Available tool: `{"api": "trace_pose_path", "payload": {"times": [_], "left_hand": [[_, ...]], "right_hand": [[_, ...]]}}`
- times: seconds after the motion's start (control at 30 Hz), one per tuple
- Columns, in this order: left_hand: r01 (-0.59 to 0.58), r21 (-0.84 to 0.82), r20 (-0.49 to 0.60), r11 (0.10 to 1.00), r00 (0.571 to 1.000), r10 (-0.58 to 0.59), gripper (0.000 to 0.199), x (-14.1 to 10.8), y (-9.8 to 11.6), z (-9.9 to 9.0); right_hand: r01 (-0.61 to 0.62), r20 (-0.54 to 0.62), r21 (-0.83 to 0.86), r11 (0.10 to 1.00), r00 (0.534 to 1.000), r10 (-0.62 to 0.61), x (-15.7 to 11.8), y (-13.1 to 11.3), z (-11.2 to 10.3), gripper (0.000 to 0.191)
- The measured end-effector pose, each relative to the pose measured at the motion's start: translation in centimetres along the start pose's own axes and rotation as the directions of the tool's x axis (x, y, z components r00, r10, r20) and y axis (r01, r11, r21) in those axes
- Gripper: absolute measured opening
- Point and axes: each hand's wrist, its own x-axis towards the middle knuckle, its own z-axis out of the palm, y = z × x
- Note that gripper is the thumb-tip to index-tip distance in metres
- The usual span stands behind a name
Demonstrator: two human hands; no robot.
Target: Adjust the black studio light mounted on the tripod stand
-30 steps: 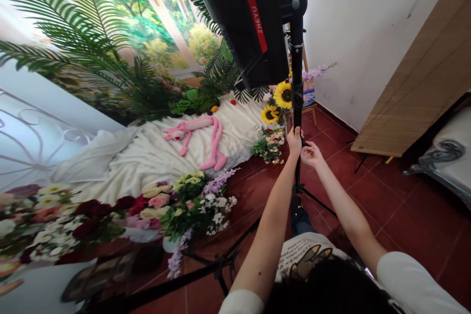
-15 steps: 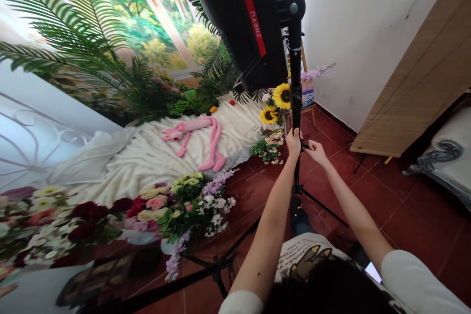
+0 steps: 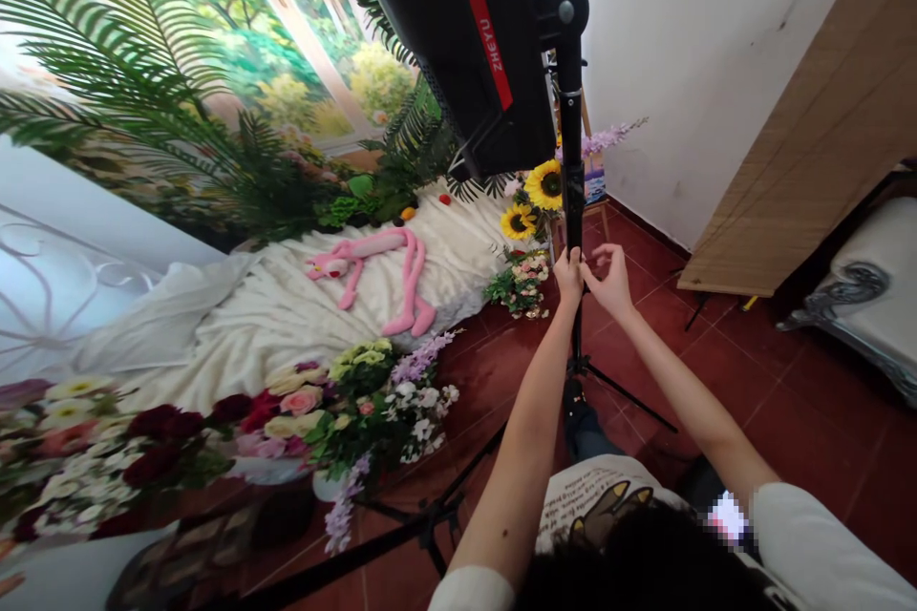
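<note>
A black studio light (image 3: 469, 57) with a red stripe tops a black light stand (image 3: 571, 129). My left hand (image 3: 568, 279) is wrapped round the stand's pole, below the lamp. Just right of the pole is my right hand (image 3: 608, 282), its thumb reaching toward the pole and its fingers curved and apart from the thumb. Nothing shows between them. The part of the pole between the hands is mostly hidden. Lower down, the stand's legs (image 3: 630, 398) spread over the floor near my shoe.
A pink plush toy (image 3: 379, 253) lies on a cream cloth (image 3: 287, 291). Flower bunches (image 3: 358, 396) line its front edge. Sunflowers (image 3: 544, 183) stand behind the pole. Another black stand (image 3: 430, 516) crosses the lower left. To the right are a wooden blind (image 3: 802, 124) and a pale sofa (image 3: 885, 277).
My right hand has loosened from a pinch beside the pole, with its fingers now raised and spread. My left hand keeps its hold. The view has shifted slightly.
</note>
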Motion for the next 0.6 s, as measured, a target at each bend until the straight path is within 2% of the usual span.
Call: {"api": "trace_pose_path", "payload": {"times": [0.07, 0.13, 0.23, 0.3, 0.4, 0.5, 0.6], "left_hand": [[0.028, 0.003, -0.012, 1.000, 1.000, -0.028, 0.047, 0.2, -0.2, 0.1], [0.024, 0.004, -0.029, 1.000, 0.999, -0.024, 0.042, 0.3, -0.4, 0.1], [-0.009, -0.018, -0.038, 1.000, 0.999, 0.008, 0.041, 0.5, -0.6, 0.1], [-0.023, -0.027, -0.038, 0.999, 0.999, 0.022, 0.045, 0.4, -0.4, 0.1], [-0.026, -0.025, -0.029, 0.999, 0.999, 0.025, 0.053, 0.0, 0.3, 0.1], [-0.020, -0.017, -0.009, 1.000, 1.000, 0.020, 0.058, -0.4, 1.1, -0.1], [-0.010, 0.002, 0.019, 1.000, 1.000, 0.010, 0.060, -0.5, 1.4, -0.3]], "right_hand": [[0.044, 0.051, 0.039, 0.998, 0.998, -0.046, 1.6, -1.1, 1.2, 0.051], [0.100, 0.112, 0.063, 0.993, 0.988, -0.107, 3.4, -2.2, 2.4, 0.069], [0.166, 0.151, 0.077, 0.983, 0.973, -0.176, 5.9, -3.4, 4.5, 0.078], [0.171, 0.153, 0.090, 0.981, 0.971, -0.183, 7.3, -3.8, 5.8, 0.072], [0.166, 0.132, 0.114, 0.979, 0.975, -0.181, 9.0, -3.5, 7.1, 0.053], [0.224, 0.078, 0.079, 0.971, 0.970, -0.230, 9.9, -2.7, 7.5, 0.036], [0.272, 0.038, 0.019, 0.962, 0.961, -0.272, 10.4, -2.1, 7.3, 0.028]]}}
